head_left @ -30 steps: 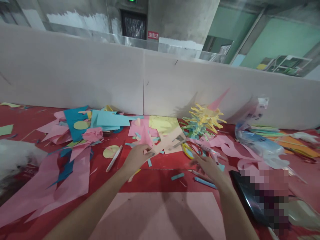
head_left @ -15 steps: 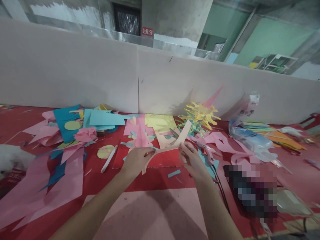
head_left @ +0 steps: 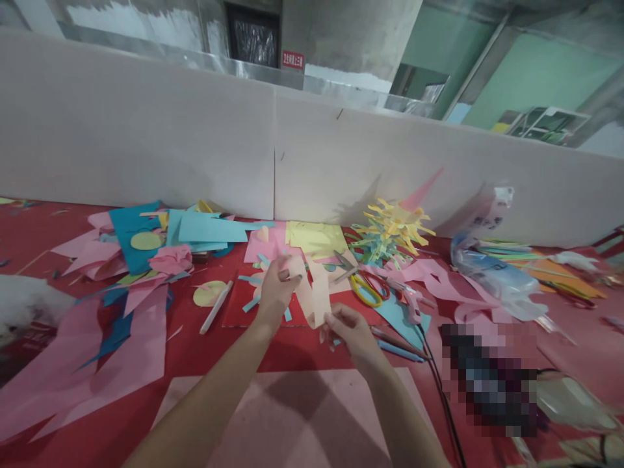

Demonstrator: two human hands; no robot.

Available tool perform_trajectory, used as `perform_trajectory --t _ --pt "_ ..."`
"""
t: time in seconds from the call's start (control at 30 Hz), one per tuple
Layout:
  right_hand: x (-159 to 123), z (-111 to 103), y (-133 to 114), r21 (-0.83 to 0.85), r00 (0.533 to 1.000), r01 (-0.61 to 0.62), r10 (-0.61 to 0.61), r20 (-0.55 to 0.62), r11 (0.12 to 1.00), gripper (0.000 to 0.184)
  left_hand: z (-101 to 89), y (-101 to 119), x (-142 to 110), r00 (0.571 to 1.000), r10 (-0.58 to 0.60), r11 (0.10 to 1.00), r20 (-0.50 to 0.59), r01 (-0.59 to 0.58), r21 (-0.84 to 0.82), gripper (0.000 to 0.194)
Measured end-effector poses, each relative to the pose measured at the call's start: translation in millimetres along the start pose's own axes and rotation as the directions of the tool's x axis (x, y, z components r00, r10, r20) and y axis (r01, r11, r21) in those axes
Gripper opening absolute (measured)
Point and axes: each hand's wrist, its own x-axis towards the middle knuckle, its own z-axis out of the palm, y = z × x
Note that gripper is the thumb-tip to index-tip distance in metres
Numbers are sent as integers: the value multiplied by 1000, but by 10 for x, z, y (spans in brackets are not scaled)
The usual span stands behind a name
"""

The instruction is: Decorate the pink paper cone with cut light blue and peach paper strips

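Between my hands is a peach-coloured paper strip (head_left: pixel 320 298), bent into a narrow U shape. My left hand (head_left: pixel 277 289) pinches its upper left end. My right hand (head_left: pixel 348 328) has its thumb and fingers closed on the lower right part of the strip. Behind the strip lies a red board (head_left: pixel 238 312) with a pink paper piece and blue tabs on it, partly hidden by my left hand. Scissors with yellow and red handles (head_left: pixel 366 291) rest just to the right, their blades over peach paper.
A pink glue gun (head_left: pixel 412 302) lies at the right, its cord running toward the front edge. Yellow and green fringed paper (head_left: pixel 394 224) stands at the back against a white partition (head_left: pixel 195 136). A white pen (head_left: pixel 216 308) and pink sheets (head_left: pixel 141 351) lie at left. A pink board (head_left: pixel 292 416) lies in front.
The strip, stretched out slantwise before, is now folded into a U. My right hand has moved left and down, uncovering the scissors' handles; my left hand has risen slightly.
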Motion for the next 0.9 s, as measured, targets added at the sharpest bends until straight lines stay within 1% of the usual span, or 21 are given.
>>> perform_trajectory --t 0.03,0.07,0.1,0.17,0.23,0.27,0.33,0.43,0.53,0.63,0.73,0.8,0.9 --pt "-4 8 14 -10 1000 4 -4 -8 1000 28 6 -2 10 1000 14 999 -17 -14 -31 57" --pt "-8 11 24 -13 1000 3 -3 -12 1000 27 6 -3 17 999 33 998 -34 -34 -44 61" --pt "-14 11 29 -13 1000 0 0 -17 1000 26 0 -2 23 997 57 998 -52 -59 -34 62" --pt "-25 3 35 -4 999 -22 21 -36 1000 26 -24 8 26 990 115 992 -85 -111 56 52" --pt "-33 -14 44 19 996 -49 51 -78 999 28 -52 35 10 979 190 973 -78 -176 152 38" --pt "-33 -26 51 34 993 -55 58 -102 998 30 -65 54 -8 972 231 959 -50 -219 178 33" --pt "-26 -52 62 67 988 -44 53 -142 997 31 -86 96 -60 945 321 923 60 -327 202 27" --pt "-9 -81 46 96 988 -13 27 -152 995 26 -113 134 -152 868 430 844 250 -484 231 28" --pt "3 -74 -10 119 987 -39 57 -150 992 28 -142 128 -217 806 469 761 361 -576 297 28" --pt "6 -39 -59 122 981 -103 121 -153 987 30 -159 123 -238 762 488 698 425 -634 334 29" --pt "18 -12 -56 47 977 -132 137 -163 990 33 -155 142 -225 739 491 688 462 -654 314 29" --pt "36 -13 -29 -8 975 -127 123 -183 992 34 -146 155 -208 740 470 716 482 -639 283 28" --pt "67 -30 9 -52 969 -113 99 -226 992 40 -133 160 -186 768 430 773 474 -585 246 27"
